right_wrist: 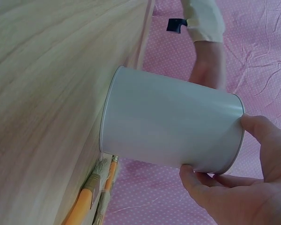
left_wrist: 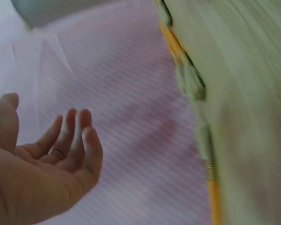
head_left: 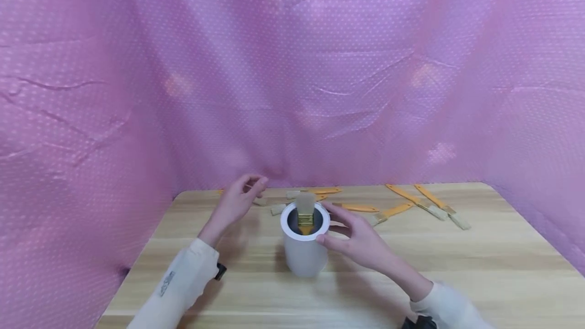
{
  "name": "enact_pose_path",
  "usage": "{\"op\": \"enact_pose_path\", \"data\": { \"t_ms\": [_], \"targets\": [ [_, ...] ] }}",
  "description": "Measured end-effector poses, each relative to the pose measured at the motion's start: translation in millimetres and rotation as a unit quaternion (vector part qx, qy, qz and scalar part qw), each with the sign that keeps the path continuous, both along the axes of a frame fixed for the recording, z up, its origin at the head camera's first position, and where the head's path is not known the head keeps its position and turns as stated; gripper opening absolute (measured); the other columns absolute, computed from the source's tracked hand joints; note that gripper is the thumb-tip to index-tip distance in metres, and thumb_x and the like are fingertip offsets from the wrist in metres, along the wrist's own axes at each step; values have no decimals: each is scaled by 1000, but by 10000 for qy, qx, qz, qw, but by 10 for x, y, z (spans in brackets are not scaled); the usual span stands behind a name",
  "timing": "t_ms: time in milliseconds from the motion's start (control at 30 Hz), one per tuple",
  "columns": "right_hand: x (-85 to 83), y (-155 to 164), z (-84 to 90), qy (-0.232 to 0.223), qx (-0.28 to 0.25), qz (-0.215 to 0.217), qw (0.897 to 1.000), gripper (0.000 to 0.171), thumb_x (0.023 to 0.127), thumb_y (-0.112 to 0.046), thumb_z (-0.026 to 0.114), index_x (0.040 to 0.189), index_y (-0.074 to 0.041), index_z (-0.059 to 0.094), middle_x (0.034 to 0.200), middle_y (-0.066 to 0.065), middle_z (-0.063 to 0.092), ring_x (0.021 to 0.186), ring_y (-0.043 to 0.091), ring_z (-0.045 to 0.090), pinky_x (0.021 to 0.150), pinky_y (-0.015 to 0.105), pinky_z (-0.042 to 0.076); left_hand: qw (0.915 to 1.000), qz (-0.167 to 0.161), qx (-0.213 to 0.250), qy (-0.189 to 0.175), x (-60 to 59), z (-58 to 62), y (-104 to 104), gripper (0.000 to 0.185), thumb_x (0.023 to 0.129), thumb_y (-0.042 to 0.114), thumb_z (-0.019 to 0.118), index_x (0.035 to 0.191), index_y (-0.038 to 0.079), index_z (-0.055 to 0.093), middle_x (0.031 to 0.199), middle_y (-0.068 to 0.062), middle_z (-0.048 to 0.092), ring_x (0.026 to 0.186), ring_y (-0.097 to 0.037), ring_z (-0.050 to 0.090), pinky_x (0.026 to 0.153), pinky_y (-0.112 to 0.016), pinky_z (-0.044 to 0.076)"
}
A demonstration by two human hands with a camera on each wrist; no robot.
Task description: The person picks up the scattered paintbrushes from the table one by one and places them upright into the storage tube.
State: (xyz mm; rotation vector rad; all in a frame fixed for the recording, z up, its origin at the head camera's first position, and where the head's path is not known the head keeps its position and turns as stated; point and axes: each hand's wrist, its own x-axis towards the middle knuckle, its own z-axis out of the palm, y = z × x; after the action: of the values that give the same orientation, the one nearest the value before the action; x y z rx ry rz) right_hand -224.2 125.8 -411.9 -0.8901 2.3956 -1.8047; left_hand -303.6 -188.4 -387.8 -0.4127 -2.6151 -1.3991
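Note:
A white cylindrical can (head_left: 305,258) stands upright on the table, a paintbrush (head_left: 305,212) inside it with bristles up. My right hand (head_left: 361,237) holds the can near its rim, thumb on the near side and fingers on the far side. In the right wrist view the can (right_wrist: 171,119) has the fingertips (right_wrist: 189,176) against its wall. My left hand (head_left: 237,202) is raised left of the can, near several brushes at the back. The left wrist view has this hand (left_wrist: 51,173) with loosely bent fingers and nothing in them.
Several orange-handled paintbrushes lie along the back of the wooden table (head_left: 219,308), including one brush (head_left: 393,212) right of the can and another brush (head_left: 441,199) farther right. Pink dotted sheeting (head_left: 292,90) hangs behind the table and at both sides.

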Motion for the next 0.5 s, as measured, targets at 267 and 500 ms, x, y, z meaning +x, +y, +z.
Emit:
{"op": "enact_pose_path", "data": {
  "t_ms": [267, 500],
  "targets": [
    [63, 99, -29, 117, 20, -48, 9999, 74, 89, -24, 82, 151, -6, 46, 144, 9, 54, 126, 27, 57, 100, 35, 50, 9990, -97, 29, -429, -426, -188, -293, 58, 103, 57, 49, 136, 10, 58, 127, -11, 63, 118, -31, 56, 102, -51, 46],
    [47, 2, -20, 166, -63, 85, 9998, 73, 89, -21, 83, 150, -5, 47, 142, 8, 56, 125, 26, 57, 100, 33, 50, 9953, -535, -787, -159, -715, -339, -662, 56, 106, 47, 52, 134, -1, 58, 127, -16, 61, 116, -32, 56, 100, -50, 46]
  ]
}}
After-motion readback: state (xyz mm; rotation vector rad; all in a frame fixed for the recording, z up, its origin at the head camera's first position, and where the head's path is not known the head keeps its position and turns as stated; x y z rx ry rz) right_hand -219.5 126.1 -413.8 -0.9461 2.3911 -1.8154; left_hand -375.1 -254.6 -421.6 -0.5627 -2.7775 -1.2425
